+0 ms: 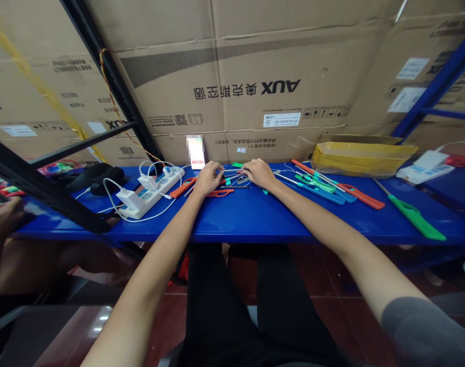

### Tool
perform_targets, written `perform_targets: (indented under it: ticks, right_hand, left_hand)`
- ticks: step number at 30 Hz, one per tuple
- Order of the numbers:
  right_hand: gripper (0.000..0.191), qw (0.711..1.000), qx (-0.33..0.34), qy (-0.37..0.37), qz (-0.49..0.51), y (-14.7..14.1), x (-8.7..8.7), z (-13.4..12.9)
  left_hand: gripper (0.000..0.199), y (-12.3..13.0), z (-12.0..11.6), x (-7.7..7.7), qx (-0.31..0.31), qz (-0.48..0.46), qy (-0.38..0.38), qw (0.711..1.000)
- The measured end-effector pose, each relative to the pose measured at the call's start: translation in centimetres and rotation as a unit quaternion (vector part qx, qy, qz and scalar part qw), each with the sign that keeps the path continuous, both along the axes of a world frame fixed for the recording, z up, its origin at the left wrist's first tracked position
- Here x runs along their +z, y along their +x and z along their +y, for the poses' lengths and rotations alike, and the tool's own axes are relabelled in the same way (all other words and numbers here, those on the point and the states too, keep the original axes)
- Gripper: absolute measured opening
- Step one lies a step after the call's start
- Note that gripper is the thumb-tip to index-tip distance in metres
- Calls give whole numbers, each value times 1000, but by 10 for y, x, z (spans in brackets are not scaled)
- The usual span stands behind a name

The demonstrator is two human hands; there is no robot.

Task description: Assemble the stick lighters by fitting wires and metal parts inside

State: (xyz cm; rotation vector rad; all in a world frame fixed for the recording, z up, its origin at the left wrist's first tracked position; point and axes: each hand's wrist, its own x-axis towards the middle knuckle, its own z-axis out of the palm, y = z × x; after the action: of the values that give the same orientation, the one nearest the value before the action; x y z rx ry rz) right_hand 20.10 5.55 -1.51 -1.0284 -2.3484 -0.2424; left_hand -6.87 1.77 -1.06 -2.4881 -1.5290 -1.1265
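On the blue tabletop (pixel 255 219), my left hand (pixel 210 178) bends over a small heap of lighter parts, its fingers curled to the right. What lies in its fingers is too small to make out. My right hand (pixel 258 172) faces it from the other side, fingertips bent down over thin metal pieces. Whatever it grips is hidden too. Around my left hand lie orange lighter handle pieces (pixel 184 188). To the right of my right hand are several long-nosed lighters: a blue one (pixel 324 194), an orange one (pixel 364 197) and a green one (pixel 415 216).
A white power strip (pixel 152 191) with chargers and looping cables sits left. A lit phone (pixel 196 153) leans against the AUX cardboard box (pixel 247 61). A yellow-taped carton (pixel 364 158) stands at the back right. Black shelf posts and another person's hand (pixel 5 219) are far left.
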Motion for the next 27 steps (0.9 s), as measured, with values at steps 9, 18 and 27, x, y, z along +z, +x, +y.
perform_targets:
  ticks: [9, 18, 27]
  right_hand:
    - [24, 1000, -4, -15, 10, 1, 2, -2]
    - [22, 1000, -7, 1, 15, 2, 0, 0]
    - [27, 1000, 13, -6, 0, 4, -5, 3]
  left_hand:
    - [5, 2, -4, 2, 0, 4, 1, 1000]
    - [6, 5, -5, 3, 9, 18, 2, 1000]
    - [8, 6, -7, 2, -6, 60, 14, 998]
